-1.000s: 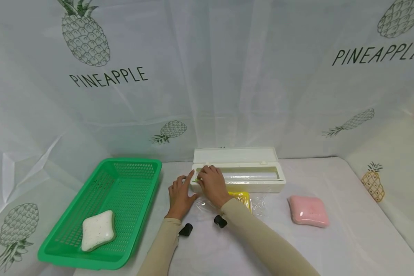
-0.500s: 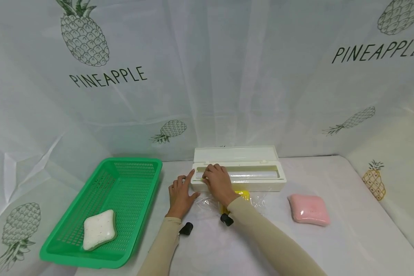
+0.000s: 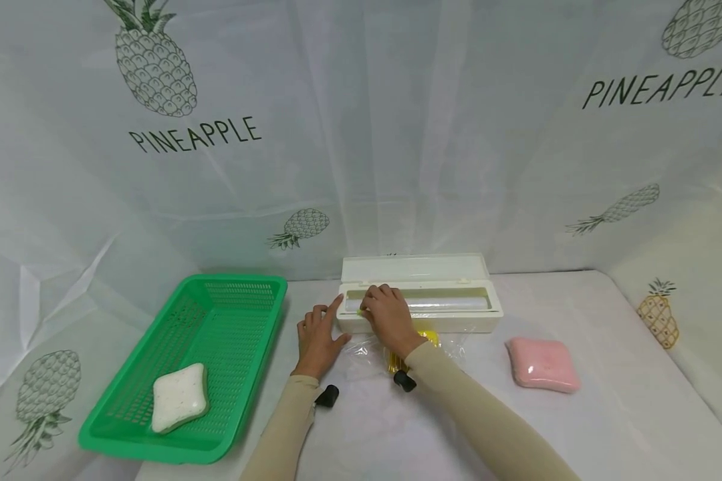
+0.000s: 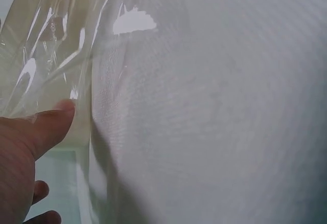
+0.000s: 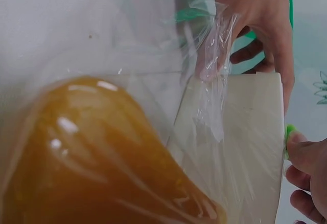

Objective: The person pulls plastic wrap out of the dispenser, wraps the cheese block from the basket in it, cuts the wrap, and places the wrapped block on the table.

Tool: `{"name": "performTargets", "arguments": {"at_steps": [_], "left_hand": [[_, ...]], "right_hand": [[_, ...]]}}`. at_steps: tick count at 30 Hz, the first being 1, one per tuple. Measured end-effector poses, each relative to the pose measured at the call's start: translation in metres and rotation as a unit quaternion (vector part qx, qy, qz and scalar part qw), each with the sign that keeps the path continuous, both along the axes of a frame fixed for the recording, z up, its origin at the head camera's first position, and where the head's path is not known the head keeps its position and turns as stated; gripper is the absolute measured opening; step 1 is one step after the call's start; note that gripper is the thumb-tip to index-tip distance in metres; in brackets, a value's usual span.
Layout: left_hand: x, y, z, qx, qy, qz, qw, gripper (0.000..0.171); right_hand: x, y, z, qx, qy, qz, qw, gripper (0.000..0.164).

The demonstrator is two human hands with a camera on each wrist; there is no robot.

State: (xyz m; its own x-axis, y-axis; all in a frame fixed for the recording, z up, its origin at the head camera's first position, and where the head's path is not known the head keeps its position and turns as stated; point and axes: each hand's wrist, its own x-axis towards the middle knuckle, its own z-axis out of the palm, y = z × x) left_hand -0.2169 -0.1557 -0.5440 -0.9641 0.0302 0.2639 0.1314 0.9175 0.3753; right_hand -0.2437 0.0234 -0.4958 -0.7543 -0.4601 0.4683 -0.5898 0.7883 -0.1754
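Head looks down; wrist closeups seemingly share film [image 4: 56,70].

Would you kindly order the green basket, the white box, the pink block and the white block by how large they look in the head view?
1. Green basket, clearly largest
2. White box
3. Pink block and white block, too alike in size to rank

"PINEAPPLE" [image 3: 195,135] twice on white curtain [image 3: 397,147]
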Motion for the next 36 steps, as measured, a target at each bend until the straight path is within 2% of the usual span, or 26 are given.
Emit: {"name": "performTargets", "arguments": {"at_steps": [6,18,27,36], "left_hand": [[-0.0008,0.0015,0.0012,-0.007,-0.014,0.005,0.9999,0.092],[-0.0019,0.0002,0.0018,-0.005,-0.012,-0.002,0.9999,0.091],[-0.0037,-0.0009,-0.0020,-0.002,0.008,-0.002,1.0000,0.092],[-0.0027,0.0000,-0.0006,0.003,-0.005,-0.001,1.0000,0.091]], "right_hand": [[-0.0016,0.0031,-0.0026,0.001,0.011,0.001,1.000,0.004],[-0.0020,0.0056,-0.0049,0.005,0.011,-0.002,1.000,0.005],[-0.0026,0.0068,-0.0057,0.000,0.021,-0.001,1.000,0.004],[-0.0022,0.0078,-0.0068,0.002,0.014,-0.001,1.000,0.005]]}}
